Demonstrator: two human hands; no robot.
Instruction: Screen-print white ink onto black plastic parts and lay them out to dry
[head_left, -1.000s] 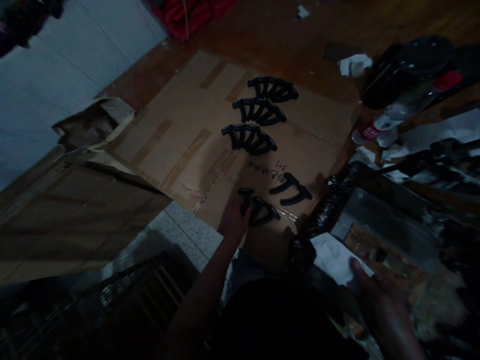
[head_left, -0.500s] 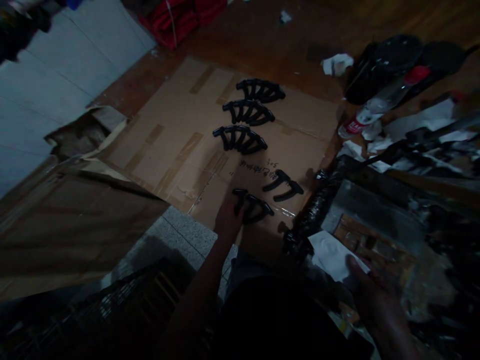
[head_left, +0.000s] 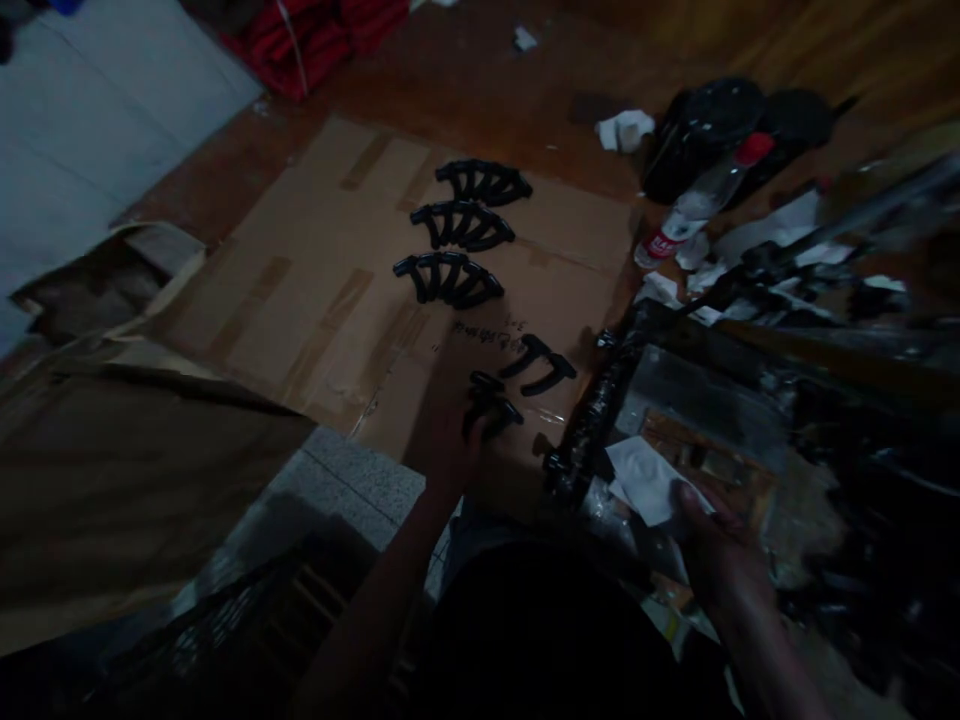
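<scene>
Red-capped bottle [head_left: 691,205] beside a dark container [head_left: 701,125], crumpled white paper [head_left: 625,130] nearby, red bundle [head_left: 322,42] farther left

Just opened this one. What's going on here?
A person is working over black pieces on a flattened sheet of cardboard. The left hand is at the nearest black pieces; it is too dark to tell how firmly it grips. The right hand holds a white sheet, off to the right. A separate pair of black pieces lies nearby, and three fan-shaped groups of black pieces lie farther away on the cardboard.
</scene>
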